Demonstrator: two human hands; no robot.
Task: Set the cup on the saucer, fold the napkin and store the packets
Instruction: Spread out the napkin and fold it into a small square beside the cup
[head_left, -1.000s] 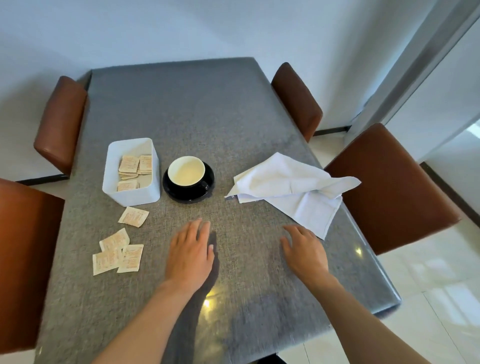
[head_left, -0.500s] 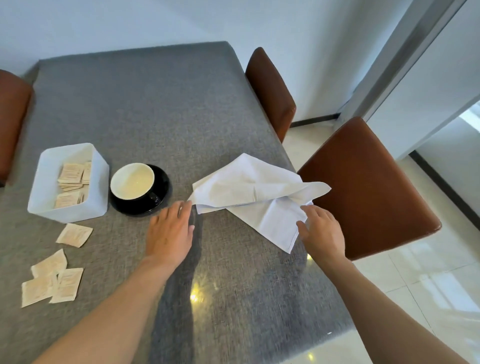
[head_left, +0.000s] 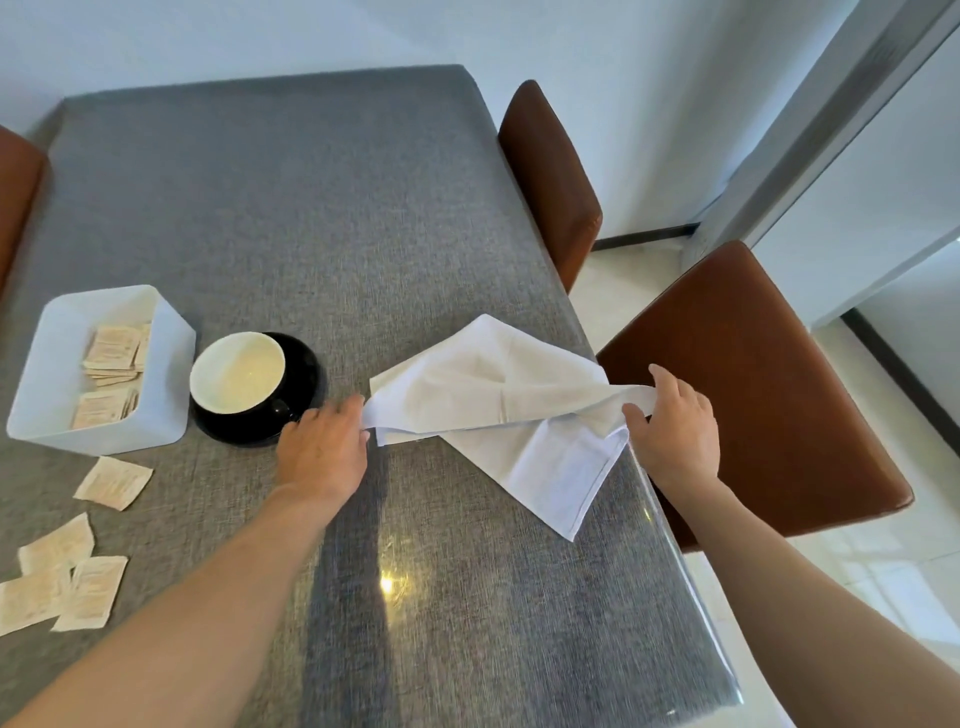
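A white cloth napkin (head_left: 498, 415) lies crumpled near the table's right edge. My left hand (head_left: 324, 449) pinches its left corner with the fingertips. My right hand (head_left: 675, 431) pinches its raised right corner between thumb and fingers. A cream-lined cup (head_left: 239, 374) stands on the black saucer (head_left: 306, 364), just left of my left hand. Several beige packets (head_left: 111, 348) lie inside a white box (head_left: 171, 338) at the left. One loose packet (head_left: 114, 483) lies in front of the box. Three more packets (head_left: 57, 571) sit near the left edge of the view.
The grey table (head_left: 311, 208) ends close behind the napkin on the right. Brown chairs (head_left: 753, 389) stand along that side, one more (head_left: 550, 176) further back. Another brown chair (head_left: 15, 182) shows at the far left.
Both hands have moved forward from the table's front to the napkin and taken hold of its left and right corners. My view has turned to the right.
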